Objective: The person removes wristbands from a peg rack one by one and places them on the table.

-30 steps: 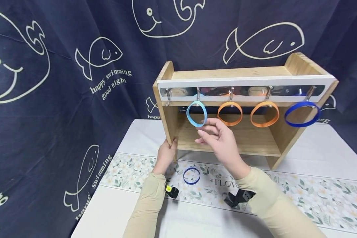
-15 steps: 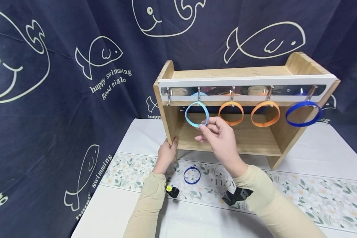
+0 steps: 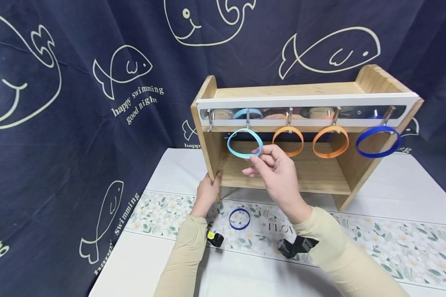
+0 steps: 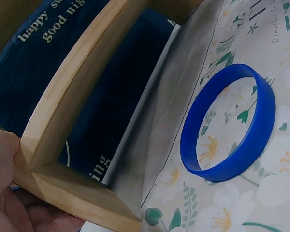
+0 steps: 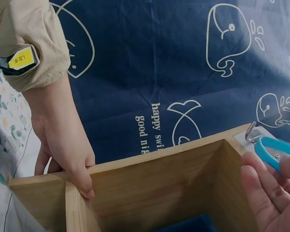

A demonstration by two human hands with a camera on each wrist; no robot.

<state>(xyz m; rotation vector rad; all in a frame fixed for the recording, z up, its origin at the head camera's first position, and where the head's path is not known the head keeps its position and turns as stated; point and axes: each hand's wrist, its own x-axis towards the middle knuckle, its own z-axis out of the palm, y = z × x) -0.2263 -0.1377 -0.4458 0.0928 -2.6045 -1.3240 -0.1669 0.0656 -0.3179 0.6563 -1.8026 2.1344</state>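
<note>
A light blue silicone wristband [image 3: 260, 142] is pinched at its lower right rim by the thumb and fingers of my right hand [image 3: 278, 173]. The band stands tilted at the tip of the second hook [image 3: 247, 119]; whether that hook still passes through it, I cannot tell. With my left hand [image 3: 207, 190] I grip the left side panel of the wooden shelf [image 3: 204, 140], near its lower board. In the left wrist view, a dark blue wristband [image 4: 266, 113] lies on the flowered cloth beside the shelf.
Two orange wristbands, the left one [image 3: 302, 142] and the right one [image 3: 347, 142], hang from hooks on the mirrored strip [image 3: 275, 113]. A blue wristband [image 3: 380, 154] hangs at the far right. The leftmost hook [image 3: 209, 121] is bare. Behind hangs a dark fish-print curtain [image 3: 245, 62].
My right fingers have closed on the light blue wristband's lower rim. The band has tilted flatter and shifted slightly left, and its reflection now shows more fully in the strip. My left hand stays put.
</note>
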